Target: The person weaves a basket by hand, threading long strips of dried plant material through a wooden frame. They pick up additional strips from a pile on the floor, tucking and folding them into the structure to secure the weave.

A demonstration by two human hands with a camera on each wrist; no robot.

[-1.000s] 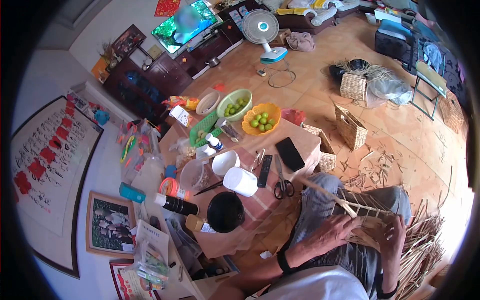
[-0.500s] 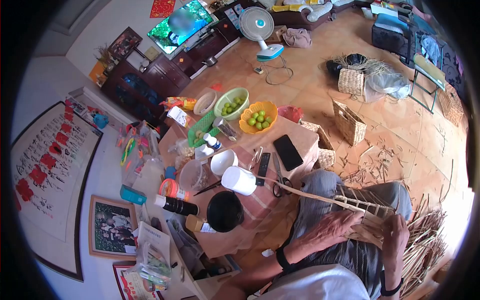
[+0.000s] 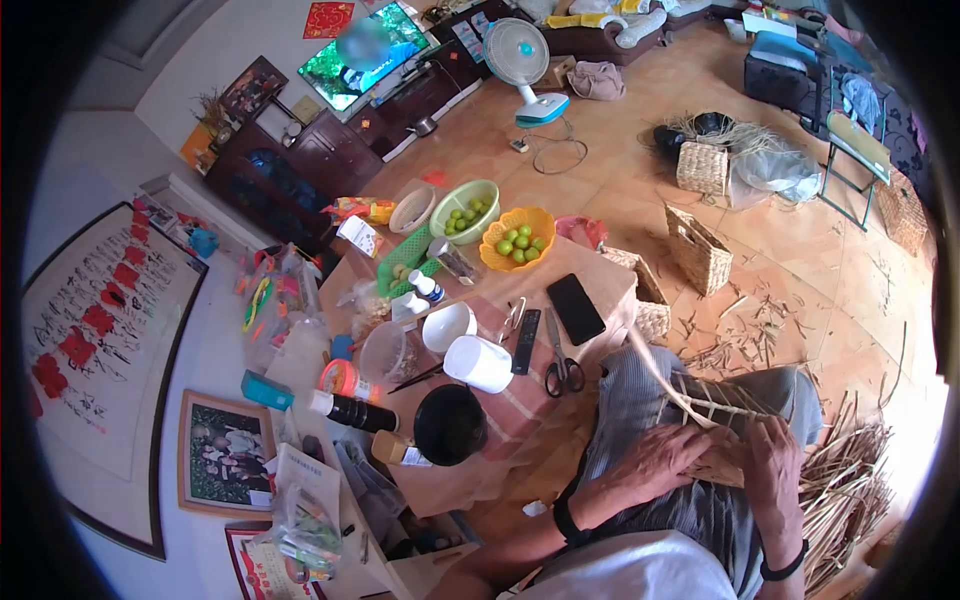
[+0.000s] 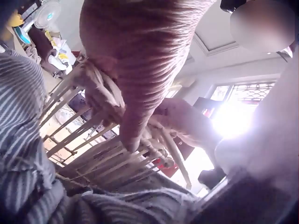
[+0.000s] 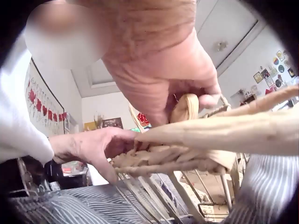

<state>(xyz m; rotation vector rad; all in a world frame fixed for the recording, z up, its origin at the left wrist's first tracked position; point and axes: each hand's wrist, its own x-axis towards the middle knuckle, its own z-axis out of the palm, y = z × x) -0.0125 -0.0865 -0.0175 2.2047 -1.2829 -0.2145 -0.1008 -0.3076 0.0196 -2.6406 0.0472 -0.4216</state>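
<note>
A partly woven basket of pale flat strips on a thin-rodded frame lies across the striped trouser legs. My left hand holds its woven edge, thumb hanging down over the weave in the left wrist view. Opposite it, my right hand bends down over the same edge. In the right wrist view the right fingers pinch a looped strip against the weave. One long loose strip runs from the work up and left, toward the table's corner.
Scissors, a remote, a phone and a white tub lie on the table at left. Long dry stalks are heaped at right. A finished-looking woven basket stands on the floor among scraps.
The long strip has swung from lying across the scissors and remote to a steeper line nearer the knee. My right hand has shifted slightly left and turned over the edge.
</note>
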